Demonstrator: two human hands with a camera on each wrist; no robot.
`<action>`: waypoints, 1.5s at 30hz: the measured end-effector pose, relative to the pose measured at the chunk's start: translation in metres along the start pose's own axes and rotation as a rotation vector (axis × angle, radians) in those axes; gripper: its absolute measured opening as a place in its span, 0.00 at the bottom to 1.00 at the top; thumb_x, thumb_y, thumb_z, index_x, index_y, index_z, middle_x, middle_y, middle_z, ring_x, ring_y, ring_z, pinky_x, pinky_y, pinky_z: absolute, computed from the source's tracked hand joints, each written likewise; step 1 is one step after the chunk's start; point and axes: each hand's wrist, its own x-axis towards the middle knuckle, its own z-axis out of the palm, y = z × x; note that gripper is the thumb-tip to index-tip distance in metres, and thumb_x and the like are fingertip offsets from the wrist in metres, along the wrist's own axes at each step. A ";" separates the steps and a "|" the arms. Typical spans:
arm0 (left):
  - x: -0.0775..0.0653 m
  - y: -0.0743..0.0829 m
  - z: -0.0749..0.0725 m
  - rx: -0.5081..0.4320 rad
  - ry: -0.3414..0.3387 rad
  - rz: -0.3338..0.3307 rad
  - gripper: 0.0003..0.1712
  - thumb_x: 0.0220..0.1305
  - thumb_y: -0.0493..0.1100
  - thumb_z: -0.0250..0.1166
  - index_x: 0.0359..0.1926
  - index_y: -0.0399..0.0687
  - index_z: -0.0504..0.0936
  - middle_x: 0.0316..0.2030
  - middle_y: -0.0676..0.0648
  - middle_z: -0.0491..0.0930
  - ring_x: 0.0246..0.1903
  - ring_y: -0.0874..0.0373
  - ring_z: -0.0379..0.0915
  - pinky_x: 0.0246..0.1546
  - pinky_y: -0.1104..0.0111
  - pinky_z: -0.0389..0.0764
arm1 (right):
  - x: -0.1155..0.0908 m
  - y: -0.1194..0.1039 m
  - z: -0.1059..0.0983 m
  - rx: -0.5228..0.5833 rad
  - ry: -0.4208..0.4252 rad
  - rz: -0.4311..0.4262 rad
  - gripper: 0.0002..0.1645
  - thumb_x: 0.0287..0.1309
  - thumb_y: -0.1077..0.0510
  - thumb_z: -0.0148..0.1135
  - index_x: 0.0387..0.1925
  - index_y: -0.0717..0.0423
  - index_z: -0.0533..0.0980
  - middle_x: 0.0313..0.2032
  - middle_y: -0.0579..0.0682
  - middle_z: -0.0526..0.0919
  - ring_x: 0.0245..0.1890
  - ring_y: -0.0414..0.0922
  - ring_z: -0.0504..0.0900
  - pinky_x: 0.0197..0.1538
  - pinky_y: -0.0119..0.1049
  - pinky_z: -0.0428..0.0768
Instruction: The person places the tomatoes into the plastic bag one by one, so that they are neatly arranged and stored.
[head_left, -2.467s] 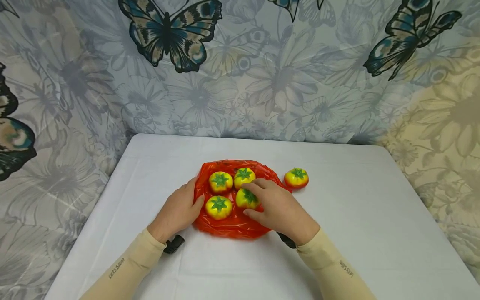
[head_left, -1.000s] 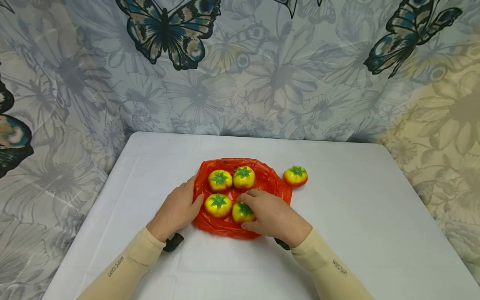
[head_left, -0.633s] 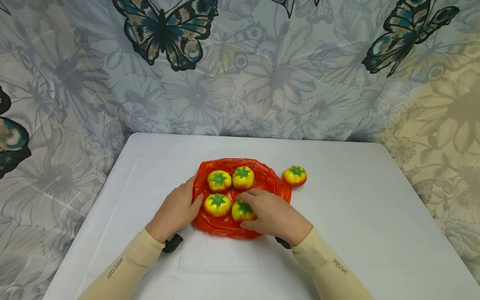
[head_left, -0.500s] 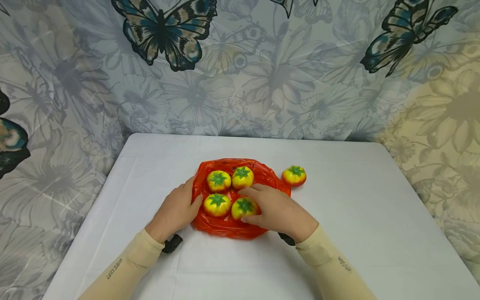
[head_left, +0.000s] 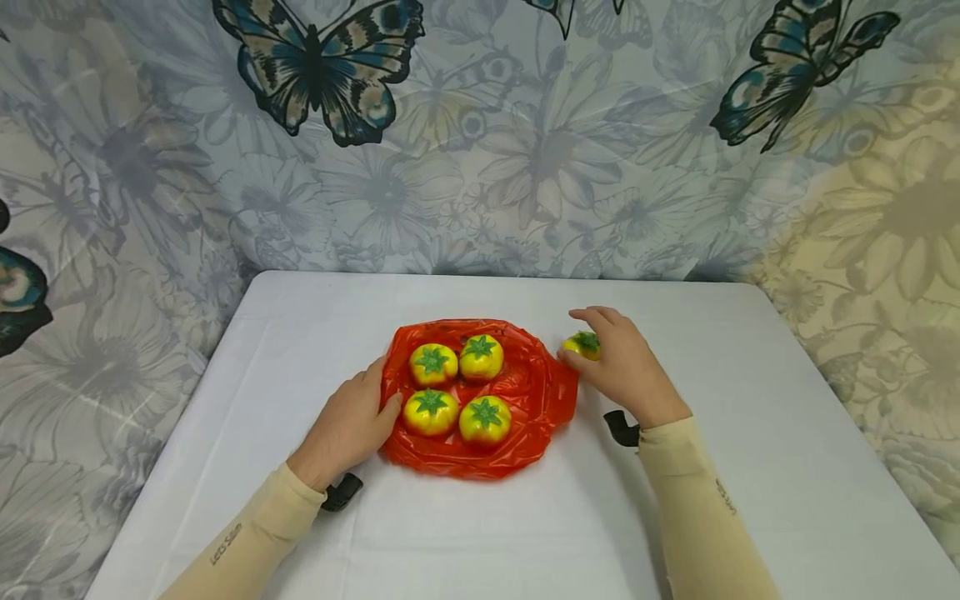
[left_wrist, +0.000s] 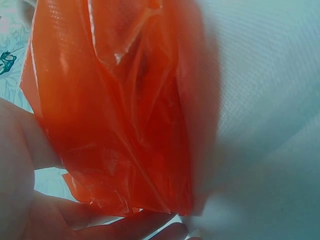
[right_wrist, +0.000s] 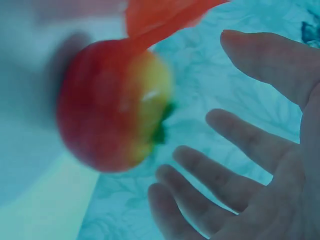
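Note:
A red plastic bag (head_left: 525,425) lies spread on the table with its mouth up. Inside it sit several yellow-red tomatoes (head_left: 485,421) with green star-shaped tops. My left hand (head_left: 348,425) grips the bag's left edge, thumb on the inner side, and the left wrist view shows the bag's side (left_wrist: 120,125) between thumb and fingers. Beyond the bag's right edge, one more tomato (right_wrist: 110,107) rests on the table. Over it hovers my right hand (head_left: 626,367), fingers spread; the right wrist view shows a gap between them and the tomato.
A white cloth covers the table (head_left: 750,375). Behind it hangs a fabric backdrop (head_left: 555,158) with flowers and butterflies. Black wrist devices (head_left: 343,492) sit under both forearms.
My right hand has let go of the front right tomato inside the bag and moved right to the tomato outside. Earlier it shifted that bagged tomato toward me. My left hand stays on the bag.

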 end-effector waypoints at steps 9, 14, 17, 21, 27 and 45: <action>-0.001 0.001 0.000 0.013 -0.001 -0.025 0.38 0.79 0.44 0.59 0.81 0.30 0.61 0.64 0.32 0.82 0.57 0.37 0.83 0.63 0.41 0.83 | 0.007 0.018 0.010 -0.011 -0.064 0.058 0.40 0.71 0.44 0.68 0.77 0.56 0.70 0.76 0.65 0.71 0.74 0.68 0.70 0.74 0.68 0.74; 0.000 0.001 0.000 0.014 -0.003 -0.024 0.38 0.79 0.44 0.60 0.80 0.30 0.62 0.63 0.32 0.82 0.58 0.37 0.83 0.63 0.42 0.84 | 0.006 0.021 0.012 -0.028 -0.067 0.064 0.39 0.71 0.44 0.68 0.76 0.57 0.71 0.73 0.67 0.73 0.71 0.68 0.73 0.71 0.67 0.77; 0.000 0.001 0.000 0.016 -0.002 -0.024 0.38 0.79 0.44 0.60 0.80 0.30 0.62 0.63 0.32 0.82 0.57 0.37 0.83 0.63 0.42 0.84 | 0.006 0.022 0.013 -0.028 -0.073 0.062 0.38 0.71 0.45 0.69 0.75 0.57 0.72 0.72 0.67 0.74 0.69 0.67 0.75 0.70 0.67 0.78; 0.000 0.000 0.000 0.019 -0.003 -0.025 0.38 0.79 0.45 0.60 0.80 0.30 0.62 0.62 0.32 0.83 0.57 0.38 0.83 0.62 0.42 0.84 | 0.006 0.023 0.014 -0.035 -0.076 0.061 0.38 0.71 0.46 0.69 0.75 0.58 0.72 0.69 0.68 0.77 0.65 0.66 0.79 0.68 0.65 0.81; 0.000 0.000 0.000 0.013 -0.002 -0.014 0.37 0.79 0.44 0.59 0.80 0.30 0.62 0.62 0.32 0.83 0.57 0.38 0.84 0.62 0.42 0.84 | 0.006 0.024 0.014 -0.043 -0.068 0.051 0.38 0.71 0.46 0.69 0.74 0.59 0.73 0.67 0.69 0.79 0.61 0.66 0.81 0.65 0.64 0.82; 0.001 0.000 0.001 0.023 -0.002 -0.021 0.38 0.79 0.45 0.60 0.81 0.30 0.61 0.62 0.32 0.83 0.56 0.39 0.84 0.62 0.43 0.85 | -0.004 -0.002 -0.009 -0.041 -0.016 0.032 0.41 0.69 0.43 0.72 0.77 0.54 0.71 0.71 0.64 0.75 0.65 0.65 0.79 0.66 0.65 0.82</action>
